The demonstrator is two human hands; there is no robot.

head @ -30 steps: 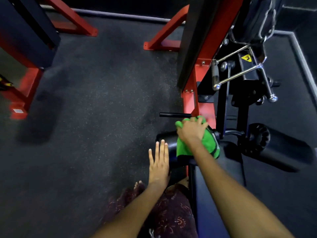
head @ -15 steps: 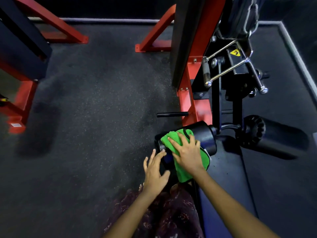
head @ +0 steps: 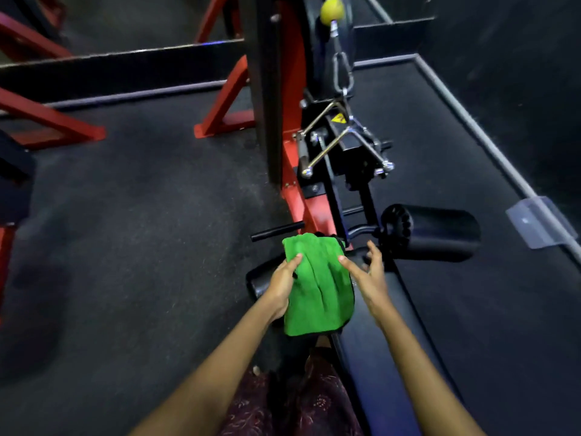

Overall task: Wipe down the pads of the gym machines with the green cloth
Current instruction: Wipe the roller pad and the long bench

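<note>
The green cloth (head: 317,287) lies draped over the black left roller pad (head: 259,283) at the front of the machine's seat. My left hand (head: 283,287) holds the cloth's left edge, thumb on top. To the cloth's right, my right hand (head: 369,278) hovers with spread, relaxed fingers, and its thumb tip touches the right edge. The black right roller pad (head: 440,231) sticks out to the right. The long black seat pad (head: 408,316) runs under my right forearm.
The machine's red and black upright (head: 289,171) rises just beyond the cloth, with a chrome cable handle (head: 327,146) hanging off a carabiner. A black peg (head: 276,232) juts left. Other red frames (head: 59,127) stand at the left. A grey floor edging (head: 490,146) runs along the right.
My right hand, which pressed the cloth on the roller, has lifted off to the right. My left hand has come in and taken the cloth's left edge.
</note>
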